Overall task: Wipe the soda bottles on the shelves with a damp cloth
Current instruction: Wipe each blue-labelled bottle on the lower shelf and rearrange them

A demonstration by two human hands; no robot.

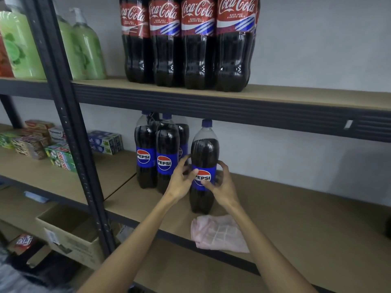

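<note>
Pink cloth (218, 232) idle on shelf (296, 218). My left hand (182, 180), right hand (222, 185): fingers (224, 167) wrapped round one Pepsi bottle (204, 153). I judge wiping pending; Coca-Cola bottles (198, 49) remain too.

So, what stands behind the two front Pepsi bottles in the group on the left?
Behind the front pair, at least one more Pepsi bottle shows, plus a dark bottle top. The pair covers their lower parts, so the exact count is unclear.
</note>
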